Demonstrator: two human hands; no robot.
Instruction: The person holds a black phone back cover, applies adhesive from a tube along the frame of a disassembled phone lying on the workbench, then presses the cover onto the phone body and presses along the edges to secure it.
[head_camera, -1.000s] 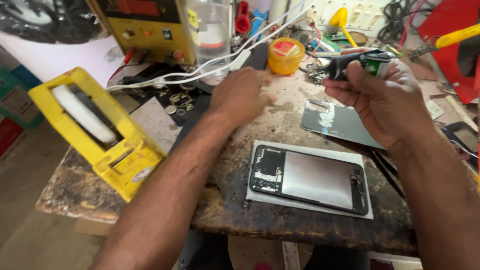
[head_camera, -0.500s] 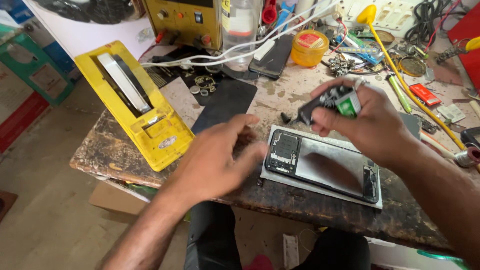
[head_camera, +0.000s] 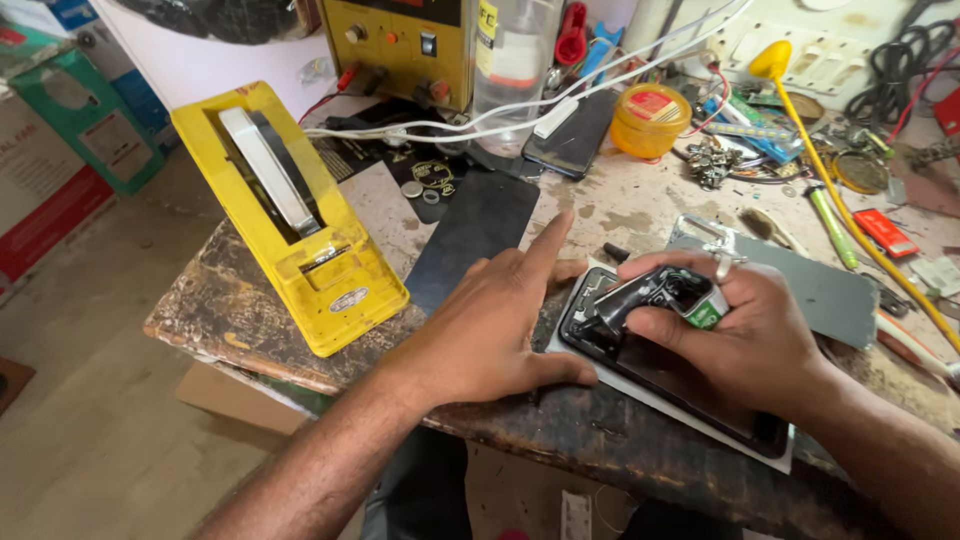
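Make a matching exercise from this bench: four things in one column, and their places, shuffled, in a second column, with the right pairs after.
Things:
1. yellow tape dispenser
2. opened phone
3. orange-lidded jar
4. small black tool

Places:
A. gripped in the right hand
B. at the bench's left edge
C. at the back, beside a clear bottle
D. flat on a white sheet, steadied by the left hand

Pairs: 1-B, 2-D, 3-C, 4-A
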